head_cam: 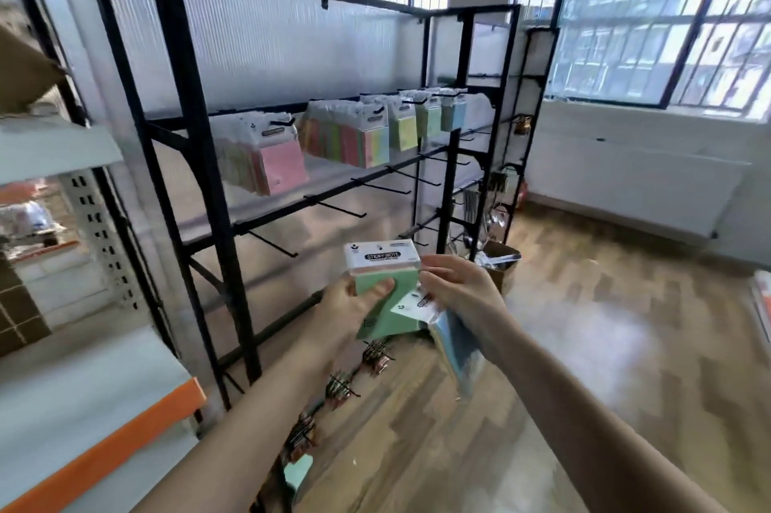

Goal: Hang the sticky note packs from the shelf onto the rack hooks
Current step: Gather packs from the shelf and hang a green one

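Mid-carry: left hand grips green sticky note pack w/ thumb on front; right hand pinches more packs (blurry, prob. blue). Next: line header hole w/ free rack hook.

Black metal rack with translucent ribbed white backing; hung sticky note packs in pink, yellow, green and blue, each under a white header card. Held pack: mint green, with a white header lettered in black. Wood-grain brown floor; orange-edged white shelf.
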Action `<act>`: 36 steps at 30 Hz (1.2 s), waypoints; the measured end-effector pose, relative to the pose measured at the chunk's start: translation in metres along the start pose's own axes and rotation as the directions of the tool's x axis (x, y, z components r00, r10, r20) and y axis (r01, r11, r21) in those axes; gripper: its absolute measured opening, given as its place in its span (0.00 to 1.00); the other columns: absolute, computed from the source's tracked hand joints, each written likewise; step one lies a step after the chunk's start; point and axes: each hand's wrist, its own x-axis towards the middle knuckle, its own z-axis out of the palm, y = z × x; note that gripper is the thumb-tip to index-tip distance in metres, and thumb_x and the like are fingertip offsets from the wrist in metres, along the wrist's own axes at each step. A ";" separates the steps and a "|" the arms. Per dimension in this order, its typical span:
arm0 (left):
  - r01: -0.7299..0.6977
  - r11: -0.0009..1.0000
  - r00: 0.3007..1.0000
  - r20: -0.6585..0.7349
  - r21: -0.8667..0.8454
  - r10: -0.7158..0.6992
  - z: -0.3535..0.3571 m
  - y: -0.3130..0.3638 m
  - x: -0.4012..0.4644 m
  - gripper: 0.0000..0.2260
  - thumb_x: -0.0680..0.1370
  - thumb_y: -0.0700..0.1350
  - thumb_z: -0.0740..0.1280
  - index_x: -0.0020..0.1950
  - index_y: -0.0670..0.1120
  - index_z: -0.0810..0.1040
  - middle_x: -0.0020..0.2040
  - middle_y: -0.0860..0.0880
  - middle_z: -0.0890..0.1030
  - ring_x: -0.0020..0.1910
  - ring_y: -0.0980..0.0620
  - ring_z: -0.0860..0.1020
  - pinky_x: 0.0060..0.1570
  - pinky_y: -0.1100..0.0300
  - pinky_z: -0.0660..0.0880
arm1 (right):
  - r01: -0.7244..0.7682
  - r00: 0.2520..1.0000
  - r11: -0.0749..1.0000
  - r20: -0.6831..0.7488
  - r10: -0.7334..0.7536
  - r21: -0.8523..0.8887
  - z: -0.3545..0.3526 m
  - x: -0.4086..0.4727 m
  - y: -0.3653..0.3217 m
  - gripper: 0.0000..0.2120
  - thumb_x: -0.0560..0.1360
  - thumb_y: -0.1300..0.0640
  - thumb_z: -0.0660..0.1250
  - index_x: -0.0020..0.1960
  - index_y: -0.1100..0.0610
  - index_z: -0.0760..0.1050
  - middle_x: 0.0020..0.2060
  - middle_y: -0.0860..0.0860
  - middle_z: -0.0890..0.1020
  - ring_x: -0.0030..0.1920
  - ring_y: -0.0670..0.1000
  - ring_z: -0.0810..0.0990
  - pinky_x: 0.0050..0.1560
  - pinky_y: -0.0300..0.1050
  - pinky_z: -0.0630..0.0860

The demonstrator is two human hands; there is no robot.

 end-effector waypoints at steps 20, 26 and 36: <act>-0.221 0.960 0.927 0.342 0.173 0.152 0.108 0.053 0.280 0.06 0.77 0.52 0.66 0.51 0.51 0.76 0.43 0.53 0.80 0.34 0.64 0.76 0.29 0.75 0.69 | 0.148 0.959 0.978 -0.221 -0.178 -0.144 -0.133 0.230 -0.031 0.06 0.75 0.58 0.69 0.43 0.62 0.78 0.31 0.49 0.81 0.30 0.43 0.78 0.31 0.33 0.74; -0.257 0.956 0.953 0.200 0.141 0.227 0.130 0.060 0.333 0.15 0.78 0.54 0.63 0.51 0.42 0.74 0.40 0.48 0.79 0.32 0.57 0.78 0.27 0.68 0.73 | 0.186 0.934 0.972 -0.281 -0.220 -0.140 -0.155 0.286 -0.022 0.06 0.76 0.59 0.69 0.41 0.59 0.78 0.34 0.53 0.81 0.30 0.45 0.79 0.32 0.36 0.73; -0.364 0.899 0.917 -0.072 0.245 0.392 0.161 0.067 0.440 0.15 0.78 0.49 0.66 0.48 0.35 0.75 0.42 0.39 0.79 0.43 0.40 0.78 0.42 0.50 0.76 | 0.301 0.922 0.917 -0.165 -0.350 -0.263 -0.199 0.413 -0.009 0.12 0.76 0.55 0.70 0.39 0.63 0.76 0.32 0.51 0.81 0.31 0.46 0.77 0.32 0.38 0.72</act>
